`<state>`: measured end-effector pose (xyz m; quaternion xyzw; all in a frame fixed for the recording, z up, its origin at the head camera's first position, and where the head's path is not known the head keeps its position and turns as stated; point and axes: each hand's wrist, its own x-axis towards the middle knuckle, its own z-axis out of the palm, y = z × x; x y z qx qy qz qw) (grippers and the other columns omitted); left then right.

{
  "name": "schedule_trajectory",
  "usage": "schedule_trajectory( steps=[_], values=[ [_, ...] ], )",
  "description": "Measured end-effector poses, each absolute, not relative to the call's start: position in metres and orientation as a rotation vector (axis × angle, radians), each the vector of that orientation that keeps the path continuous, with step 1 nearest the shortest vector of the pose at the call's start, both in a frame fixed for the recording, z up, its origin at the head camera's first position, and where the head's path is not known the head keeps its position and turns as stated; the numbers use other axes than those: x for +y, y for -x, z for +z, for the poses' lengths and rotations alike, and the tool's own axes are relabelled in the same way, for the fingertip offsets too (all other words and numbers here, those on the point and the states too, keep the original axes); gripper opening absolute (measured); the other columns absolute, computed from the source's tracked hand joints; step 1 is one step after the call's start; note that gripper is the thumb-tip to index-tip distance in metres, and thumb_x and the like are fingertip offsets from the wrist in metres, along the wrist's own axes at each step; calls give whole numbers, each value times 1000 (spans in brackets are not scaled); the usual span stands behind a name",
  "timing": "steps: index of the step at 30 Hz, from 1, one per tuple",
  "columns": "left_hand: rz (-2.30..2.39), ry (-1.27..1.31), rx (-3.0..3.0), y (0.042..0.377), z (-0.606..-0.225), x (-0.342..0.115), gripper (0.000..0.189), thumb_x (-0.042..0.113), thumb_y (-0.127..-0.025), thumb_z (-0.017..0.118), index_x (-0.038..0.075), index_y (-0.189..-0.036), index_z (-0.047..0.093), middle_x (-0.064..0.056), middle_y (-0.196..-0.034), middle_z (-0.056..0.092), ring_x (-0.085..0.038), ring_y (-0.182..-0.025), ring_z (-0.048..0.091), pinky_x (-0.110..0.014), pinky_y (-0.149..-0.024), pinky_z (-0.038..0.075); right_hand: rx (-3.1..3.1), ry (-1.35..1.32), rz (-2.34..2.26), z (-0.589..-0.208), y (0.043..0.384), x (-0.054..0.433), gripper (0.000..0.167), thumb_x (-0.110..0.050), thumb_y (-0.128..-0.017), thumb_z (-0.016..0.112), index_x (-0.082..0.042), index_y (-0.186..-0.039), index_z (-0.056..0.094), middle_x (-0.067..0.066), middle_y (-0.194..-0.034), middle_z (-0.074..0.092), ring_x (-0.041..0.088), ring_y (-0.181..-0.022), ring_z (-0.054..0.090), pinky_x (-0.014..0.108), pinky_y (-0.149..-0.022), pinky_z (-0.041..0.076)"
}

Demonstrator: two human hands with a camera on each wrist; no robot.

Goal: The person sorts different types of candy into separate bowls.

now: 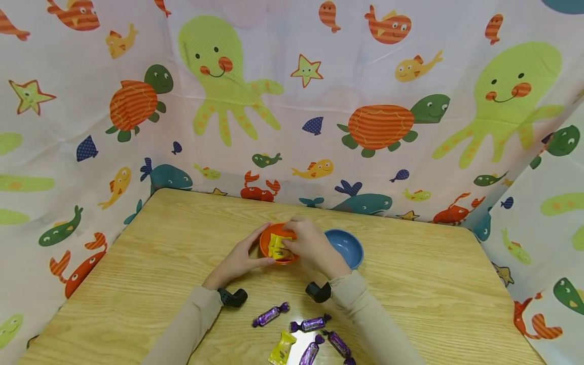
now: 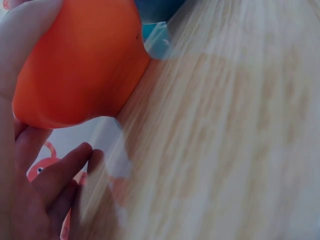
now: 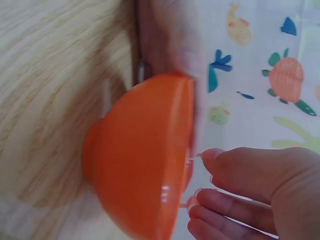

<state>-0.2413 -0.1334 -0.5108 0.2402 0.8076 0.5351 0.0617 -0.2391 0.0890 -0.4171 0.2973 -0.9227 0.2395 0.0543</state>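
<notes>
Two hands working at a smooth orange bowl of yellow packets

The left hand [image 1: 244, 258] is gripping the orange bowl [image 3: 140, 160], its thumb and fingers spreading around the rounded side. The right hand [image 1: 312, 243] is reaching over the rim, fingers bending down toward the shiny yellow packets [image 1: 276, 246] inside; whether it is pinching one, I cannot tell. The bowl is standing upright on a narrow round foot. Just beside it, partly behind the right hand, a smooth, round blue bowl [image 1: 349, 246] is sitting. Between the forearms, nearer the person, four glossy purple candies [image 1: 310, 323] are lying, slim cylinders with twisted ends, near one flat, crinkled yellow packet [image 1: 282, 349]. Black wrist devices [image 1: 233, 298] are poking out by the cuffs of beige sleeves [image 1: 182, 329]. Everything is resting on a pale table [image 1: 424, 284] with streaky wood grain and rounded far corners. Beyond, a white, lightly creased cloth [image 1: 283, 121] is hanging, showing cartoon octopuses, turtles, crabs and whales
</notes>
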Motion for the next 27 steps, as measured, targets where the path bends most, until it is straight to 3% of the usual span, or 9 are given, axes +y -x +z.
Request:
schedule_trajectory(
  steps=[12,20,27],
  values=[
    [1643,-722,2454,244,-519,-136,92,40,-85,79,29,-159,25,10,-161,25,-19,-149,20,-55,-119,15,-2651,-1005,892,-398,197,105,19,-13,-85,80,-6,-102,76,0,-93,66,14,-84,59,28,-73,54],
    [1673,-768,2423,245,-521,-136,94,39,-85,79,25,-159,24,7,-161,26,-20,-149,21,-54,-119,16,-2549,-1303,867,-402,160,114,21,-11,-82,82,-9,-102,75,1,-99,70,13,-91,65,25,-79,55],
    [1662,-789,2435,245,-520,-136,94,39,-85,79,22,-159,24,8,-161,26,-20,-148,22,-53,-118,19,-2506,-1544,787,-416,136,116,22,-12,-83,81,-11,-103,73,-2,-101,66,10,-91,64,15,-82,51]
  ],
)
